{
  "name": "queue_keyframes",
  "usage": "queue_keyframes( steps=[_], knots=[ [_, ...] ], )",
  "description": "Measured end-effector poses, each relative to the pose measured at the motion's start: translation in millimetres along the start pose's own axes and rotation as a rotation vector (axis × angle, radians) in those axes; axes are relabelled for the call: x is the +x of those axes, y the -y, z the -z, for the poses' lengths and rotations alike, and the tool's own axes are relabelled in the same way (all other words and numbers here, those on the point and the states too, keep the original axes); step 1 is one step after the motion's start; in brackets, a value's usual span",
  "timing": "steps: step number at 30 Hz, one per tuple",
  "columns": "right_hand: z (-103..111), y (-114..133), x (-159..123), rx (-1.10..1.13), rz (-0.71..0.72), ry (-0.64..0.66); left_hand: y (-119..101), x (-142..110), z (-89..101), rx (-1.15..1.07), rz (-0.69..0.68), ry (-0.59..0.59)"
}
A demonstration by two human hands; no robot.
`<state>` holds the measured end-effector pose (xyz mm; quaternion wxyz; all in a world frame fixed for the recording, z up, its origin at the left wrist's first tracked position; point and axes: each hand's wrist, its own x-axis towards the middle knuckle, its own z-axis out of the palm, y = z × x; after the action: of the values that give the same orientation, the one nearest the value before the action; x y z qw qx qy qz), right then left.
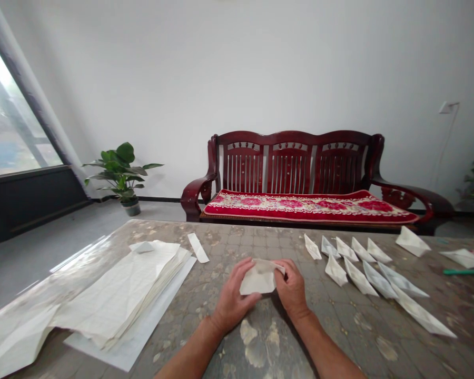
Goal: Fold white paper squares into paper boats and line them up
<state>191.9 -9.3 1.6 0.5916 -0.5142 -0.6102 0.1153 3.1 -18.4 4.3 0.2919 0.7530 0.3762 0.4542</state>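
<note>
Between my two hands is a small folded piece of white paper (258, 279), held just above the table near its middle. My left hand (234, 295) grips its left side, thumb along the lower edge and fingers behind. On the right, my right hand (291, 287) pinches the upper right corner, with the thumb in front. The fingertips behind the paper are partly hidden. To the right of my hands lie several folded paper boats (335, 270) in two rows. A stack of loose paper sheets (122, 295) spreads over the table's left side.
A narrow paper strip (198, 248) lies beyond my left hand. At the far right are a larger paper boat (413, 242) and a green pen (464, 272). Behind the patterned table (256, 342) stand a red wooden bench (288, 158) and a potted plant (124, 173).
</note>
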Motion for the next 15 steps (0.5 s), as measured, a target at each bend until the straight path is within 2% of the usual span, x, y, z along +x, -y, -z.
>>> queue_keyframes(
  steps=[2, 4, 12, 15],
  knots=[
    [0.2, -0.5, 0.7, 0.008, -0.032, -0.028, -1.2, -1.9, -0.6, 0.069, -0.081, 0.015],
    [0.0, -2.1, 0.5, 0.034, -0.081, -0.034, 0.0, -1.5, -2.1, 0.103, -0.074, -0.009],
    [0.1, -0.3, -0.7, 0.29, -0.401, 0.107, 14.6, 9.4, -0.4, 0.041, 0.184, -0.24],
    [3.0, 4.6, 1.3, 0.396, -0.456, 0.191, 16.2, 10.5, 0.4, 0.067, 0.261, -0.286]
  ],
)
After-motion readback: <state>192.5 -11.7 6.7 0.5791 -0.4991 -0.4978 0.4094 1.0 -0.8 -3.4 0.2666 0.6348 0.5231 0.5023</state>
